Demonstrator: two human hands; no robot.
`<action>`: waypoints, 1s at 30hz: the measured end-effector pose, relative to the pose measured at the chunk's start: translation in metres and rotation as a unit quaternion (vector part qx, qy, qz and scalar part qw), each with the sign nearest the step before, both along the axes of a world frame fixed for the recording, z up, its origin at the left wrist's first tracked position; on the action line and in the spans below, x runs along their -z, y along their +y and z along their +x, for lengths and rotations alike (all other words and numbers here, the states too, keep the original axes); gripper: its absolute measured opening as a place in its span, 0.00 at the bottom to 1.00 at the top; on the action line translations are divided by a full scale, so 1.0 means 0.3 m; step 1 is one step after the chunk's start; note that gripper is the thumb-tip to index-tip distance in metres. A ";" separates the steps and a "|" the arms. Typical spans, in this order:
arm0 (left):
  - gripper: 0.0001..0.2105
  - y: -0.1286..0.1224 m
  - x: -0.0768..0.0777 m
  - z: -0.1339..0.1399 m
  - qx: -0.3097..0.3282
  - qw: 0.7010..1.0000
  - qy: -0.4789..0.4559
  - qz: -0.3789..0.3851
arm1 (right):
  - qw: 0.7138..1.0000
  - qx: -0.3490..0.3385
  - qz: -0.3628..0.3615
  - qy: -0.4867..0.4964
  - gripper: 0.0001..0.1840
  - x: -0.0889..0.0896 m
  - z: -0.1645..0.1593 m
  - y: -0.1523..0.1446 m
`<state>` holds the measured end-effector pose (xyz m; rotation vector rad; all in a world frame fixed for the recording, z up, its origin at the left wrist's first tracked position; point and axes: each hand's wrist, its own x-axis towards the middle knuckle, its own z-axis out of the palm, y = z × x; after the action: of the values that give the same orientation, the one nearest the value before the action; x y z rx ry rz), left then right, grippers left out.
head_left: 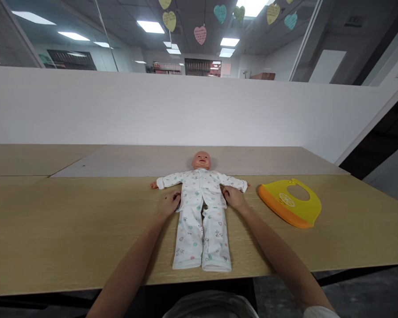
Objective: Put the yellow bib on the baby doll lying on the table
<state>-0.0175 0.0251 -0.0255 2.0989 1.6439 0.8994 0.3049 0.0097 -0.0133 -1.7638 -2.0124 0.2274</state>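
Note:
A baby doll (201,160) lies on its back on the table, head away from me and arms spread to both sides. It wears a white patterned long-sleeved top (200,187) and matching trousers (215,238). My left hand (170,203) rests on the tabletop against the left edge of the top, below the doll's arm. Its fingers are curled in, with no thing visible in them. On the other side, my right hand (233,196) lies likewise curled beside the top, just under the sleeve. Both hands appear to touch the cloth, but I see no fold gripped.
To the right lies a yellow bib (307,210) with an orange pocket and a citrus-slice print. The wooden table (86,221) has a grey strip (146,159) along its back, against a white wall (172,110). Glass with paper hearts is above.

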 end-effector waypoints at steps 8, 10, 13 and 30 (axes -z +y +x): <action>0.15 0.000 -0.009 -0.001 0.005 1.000 0.010 -0.004 | 1.000 -0.002 -0.003 0.000 0.12 -0.014 -0.005 -0.008; 0.15 -0.001 -0.012 -0.001 0.004 1.000 0.006 -0.008 | 1.000 -0.002 -0.002 0.000 0.12 -0.014 -0.005 -0.008; 0.15 -0.004 -0.014 0.000 0.008 1.000 -0.003 -0.005 | 1.000 -0.004 -0.002 0.000 0.12 -0.011 -0.003 -0.006; 0.16 -0.014 -0.033 0.005 0.025 1.000 0.009 -0.003 | 1.000 -0.005 0.005 0.007 0.12 0.004 0.002 0.002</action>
<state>-0.0161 0.0210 -0.0156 2.1413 1.5936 0.8615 0.3056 0.0102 -0.0145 -1.7411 -2.0100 0.2334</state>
